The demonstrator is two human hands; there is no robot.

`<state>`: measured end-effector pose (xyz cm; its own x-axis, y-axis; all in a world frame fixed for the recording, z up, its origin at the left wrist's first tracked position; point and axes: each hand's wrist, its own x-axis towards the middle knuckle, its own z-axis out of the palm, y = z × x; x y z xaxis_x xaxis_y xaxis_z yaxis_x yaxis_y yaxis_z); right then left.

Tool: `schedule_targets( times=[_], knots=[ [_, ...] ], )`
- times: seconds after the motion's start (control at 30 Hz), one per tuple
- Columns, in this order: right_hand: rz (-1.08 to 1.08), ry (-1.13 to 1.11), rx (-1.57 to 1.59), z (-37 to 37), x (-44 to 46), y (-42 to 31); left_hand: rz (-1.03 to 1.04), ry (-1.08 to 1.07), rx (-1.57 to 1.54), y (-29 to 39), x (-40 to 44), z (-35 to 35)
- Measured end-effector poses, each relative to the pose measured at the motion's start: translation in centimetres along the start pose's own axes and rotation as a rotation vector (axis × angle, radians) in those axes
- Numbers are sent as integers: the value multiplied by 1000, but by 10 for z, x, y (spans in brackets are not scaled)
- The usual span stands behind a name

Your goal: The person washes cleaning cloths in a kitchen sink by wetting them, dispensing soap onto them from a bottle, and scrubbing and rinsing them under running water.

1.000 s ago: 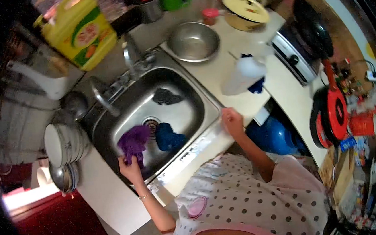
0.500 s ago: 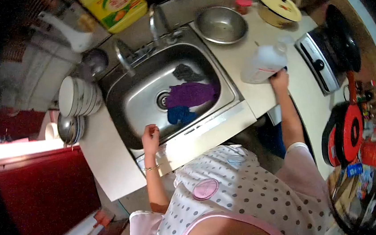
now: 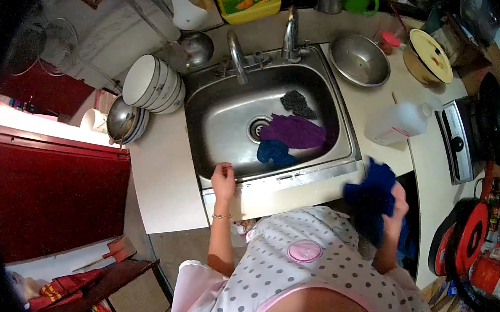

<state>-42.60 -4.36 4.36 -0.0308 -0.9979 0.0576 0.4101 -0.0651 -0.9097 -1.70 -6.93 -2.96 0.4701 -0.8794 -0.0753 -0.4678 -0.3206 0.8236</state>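
My left hand (image 3: 223, 181) rests at the front edge of the steel sink (image 3: 196, 155), fingers curled in, with nothing visible in them. To the right, my right hand (image 3: 396, 208) grips a dark blue cloth (image 3: 375, 188) just off the counter's front edge. Inside the sink, a purple cloth (image 3: 295, 132) lies beside the drain, with a smaller blue cloth (image 3: 274, 152) partly against it. A dark grey scouring pad (image 3: 298, 103) sits behind them. The white plastic jug (image 3: 399, 124) stands on the counter beyond my right hand.
Stacked bowls (image 3: 152, 87) stand left of the sink, and a steel basin (image 3: 360, 60) to its right. Two taps (image 3: 236, 56) rise behind the sink. Farther right are a lidded yellow pot (image 3: 427, 57), a stove (image 3: 458, 144) and a red pan (image 3: 473, 231).
My right hand has moved away from the jug, back towards my body, and now holds the dark blue cloth. My left hand stays by the sink's front edge. The view has shifted.
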Motion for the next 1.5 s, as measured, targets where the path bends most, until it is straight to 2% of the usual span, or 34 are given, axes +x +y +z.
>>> schedule_targets(
  times=[0.03, 0.13, 0.17, 0.2, 0.27, 0.33, 0.37, 0.4, 0.47, 0.5, 0.53, 0.57, 0.6, 0.63, 0.67, 0.8, 0.87, 0.9, 0.97, 1.03, 1.1, 1.2, 1.23, 1.33, 1.37, 1.4, 1.47, 1.5],
  knots=[
    [36, -189, 150, 17, 19, 6, 37, 10, -2, 14, 0, 0],
    [167, -435, -483, 81, 86, 27, 142, 2, 54, 20, 9, 10],
    [306, -509, -680, 107, 99, 27, 136, 20, 45, 23, 12, 10],
    [218, -667, -1090, 120, 111, 32, 200, 4, 54, 28, 17, 7],
    [-7, -874, -1138, 132, 126, 50, 296, 29, 62, 38, 32, -5],
    [342, -901, -818, 165, 140, 39, 250, 144, -64, 53, 50, -24],
    [338, -956, -788, 172, 150, 46, 173, 161, -218, 62, 58, -31],
    [330, -966, -795, 176, 161, 57, 86, 131, -411, 72, 66, -35],
    [166, -874, -945, 181, 189, 91, -107, -109, -790, 96, 75, -33],
    [59, -745, -965, 180, 208, 116, -137, -254, -848, 108, 78, -29],
    [51, -620, -1016, 190, 226, 125, -124, -351, -834, 115, 83, -23],
    [-111, -502, -1035, 185, 252, 158, 50, -281, -683, 111, 89, -9],
    [-113, -515, -1037, 187, 273, 175, 206, -185, -525, 107, 95, 5],
    [-130, -406, -1098, 193, 292, 186, -58, -184, -793, 120, 95, 5],
    [-146, -294, -1152, 199, 309, 196, -224, -190, -932, 116, 101, 12],
    [-19, -391, -1322, 217, 350, 202, -264, -151, -836, 98, 105, 39],
    [168, -652, -1385, 216, 362, 203, -125, -74, -851, 72, 102, 48],
    [199, -686, -1400, 210, 363, 209, -226, -27, -814, 78, 99, 40],
    [-75, -642, -1513, 200, 368, 224, -300, 25, -771, 58, 98, 40],
    [-69, -645, -1365, 187, 380, 236, -311, 102, -594, 33, 95, 43],
    [-240, -740, -1258, 180, 380, 224, -325, 148, -392, -1, 91, 48],
    [-91, -837, -1248, 182, 387, 211, -411, 148, -379, -12, 86, 43],
    [-177, -846, -1216, 175, 390, 221, -414, 141, -377, -16, 84, 43],
    [-114, -787, -1297, 175, 386, 223, -438, 137, -456, -21, 78, 44],
    [-269, -709, -1361, 173, 377, 220, -451, 132, -471, -20, 76, 45],
    [-272, -701, -1366, 180, 376, 217, -462, 129, -485, -16, 76, 44],
    [-149, -725, -1664, 190, 372, 209, -470, 91, -492, -8, 75, 41],
    [-326, -672, -1559, 191, 370, 212, -505, 81, -483, -3, 75, 40]
  ],
)
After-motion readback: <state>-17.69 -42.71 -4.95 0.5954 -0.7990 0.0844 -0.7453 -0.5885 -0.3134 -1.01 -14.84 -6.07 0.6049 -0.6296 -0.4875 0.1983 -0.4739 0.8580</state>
